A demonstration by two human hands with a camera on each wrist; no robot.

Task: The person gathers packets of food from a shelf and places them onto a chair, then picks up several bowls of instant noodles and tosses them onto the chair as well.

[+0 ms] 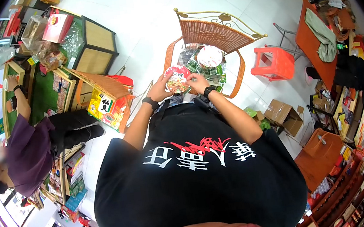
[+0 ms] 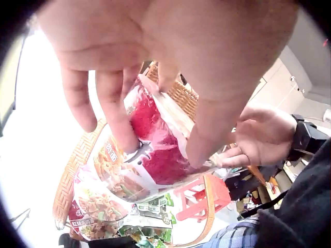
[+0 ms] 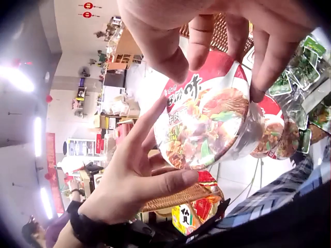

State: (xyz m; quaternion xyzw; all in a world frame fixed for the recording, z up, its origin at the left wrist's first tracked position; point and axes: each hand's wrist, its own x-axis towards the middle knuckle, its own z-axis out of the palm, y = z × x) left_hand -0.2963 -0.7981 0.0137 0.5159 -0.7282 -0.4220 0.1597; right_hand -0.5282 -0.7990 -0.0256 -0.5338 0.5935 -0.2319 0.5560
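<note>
An instant noodle bowl (image 1: 176, 81) is held up in front of the body, its round lid red with a noodle picture and clear wrap shining over it. My left hand (image 1: 158, 89) grips the bowl by its side, thumb and fingers spread round the rim. At the opposite edge, my right hand (image 1: 198, 84) pinches the rim with its fingertips. The right wrist view shows the lid (image 3: 207, 116) between both hands. Beyond it, another noodle bowl (image 1: 209, 57) stands on a chair among green packets (image 1: 219, 74). A similar bowl (image 2: 98, 201) appears below in the left wrist view.
The wicker chair (image 1: 217, 31) has curved arms and a metal back. To its right stands a red plastic stool (image 1: 272, 63), with an open cardboard box (image 1: 284, 116) nearer. At left, a person in purple (image 1: 31, 148) reaches to a shelf near a yellow-red bag (image 1: 106, 106).
</note>
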